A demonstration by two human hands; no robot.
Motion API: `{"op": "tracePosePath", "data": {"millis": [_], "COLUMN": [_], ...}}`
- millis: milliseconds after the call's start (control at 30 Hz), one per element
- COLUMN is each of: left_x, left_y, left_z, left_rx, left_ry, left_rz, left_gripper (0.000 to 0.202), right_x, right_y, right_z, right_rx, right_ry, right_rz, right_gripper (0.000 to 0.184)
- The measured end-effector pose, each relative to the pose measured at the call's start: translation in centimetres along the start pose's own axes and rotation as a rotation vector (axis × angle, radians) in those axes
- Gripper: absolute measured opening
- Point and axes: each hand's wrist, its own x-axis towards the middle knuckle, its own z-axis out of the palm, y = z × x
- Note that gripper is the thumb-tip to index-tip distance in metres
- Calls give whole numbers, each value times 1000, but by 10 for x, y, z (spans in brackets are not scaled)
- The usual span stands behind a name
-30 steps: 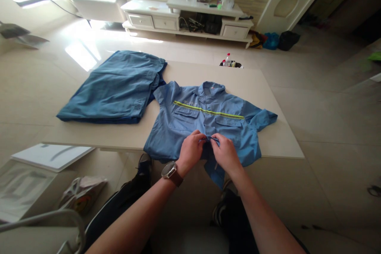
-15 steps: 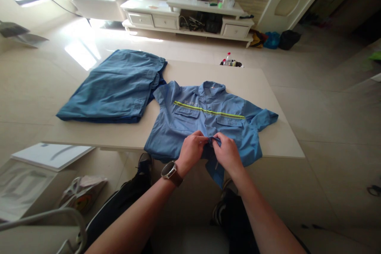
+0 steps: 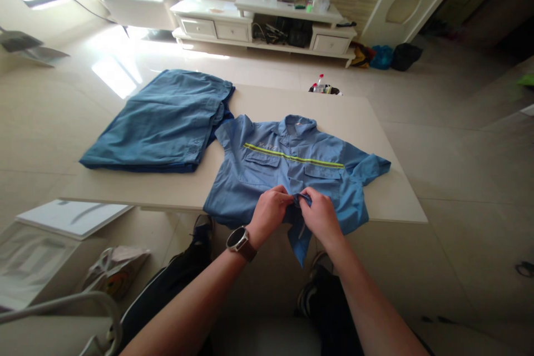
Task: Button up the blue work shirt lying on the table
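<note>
A light blue short-sleeved shirt [image 3: 292,169] with a yellow-green reflective stripe lies face up on the pale table [image 3: 359,122], collar away from me, its hem hanging over the near edge. My left hand [image 3: 269,212], with a watch on the wrist, and my right hand [image 3: 320,216] both pinch the shirt's front opening near the bottom, fingertips almost touching each other. Both hands are closed on the fabric.
Folded blue trousers [image 3: 162,122] lie on the table's left part. A white board [image 3: 70,217] and a bag [image 3: 114,270] sit on the floor at left. A white TV cabinet [image 3: 267,25] stands against the far wall. Bottles [image 3: 321,86] are behind the table.
My hands have slid slightly down and toward me along the shirt's front opening. The hanging hem has shifted a little.
</note>
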Motion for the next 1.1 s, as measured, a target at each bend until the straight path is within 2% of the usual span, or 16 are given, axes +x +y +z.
{"op": "tracePosePath", "data": {"millis": [200, 400, 500, 600, 700, 800, 867, 967, 1100], "left_x": [-1, -6, -8, -9, -11, -13, -15, -16, -17], "left_y": [-1, 10, 12, 10, 7, 6, 6, 7, 9], "left_z": [0, -3, -3, -1, 1, 1, 0, 0, -1], "left_rx": [17, 103, 164, 213, 243, 285, 321, 365, 374], "left_ry": [-25, -125, -151, -189, -223, -257, -284, -322, -353], "left_rz": [31, 20, -12, 1, 46, 90, 101, 110, 115], "left_gripper": [34, 36, 32, 31, 33, 34, 33, 31, 30], "right_x": [0, 5, 5, 2, -1, 0, 0, -1, -2], "right_y": [1, 3, 8, 15, 20, 19, 18, 19, 27], "right_z": [0, -6, -11, -13, -10, -5, -1, 8, 18], "right_rx": [-67, -185, -237, -288, -264, -154, -110, -127, -156], "right_ry": [5, 43, -1, -115, -199, -235, -239, -198, -213], "right_rz": [15, 103, 132, 159, 136, 82, 31, -34, -34], "right_gripper": [13, 13, 10, 10, 27, 46, 51, 45, 33]}}
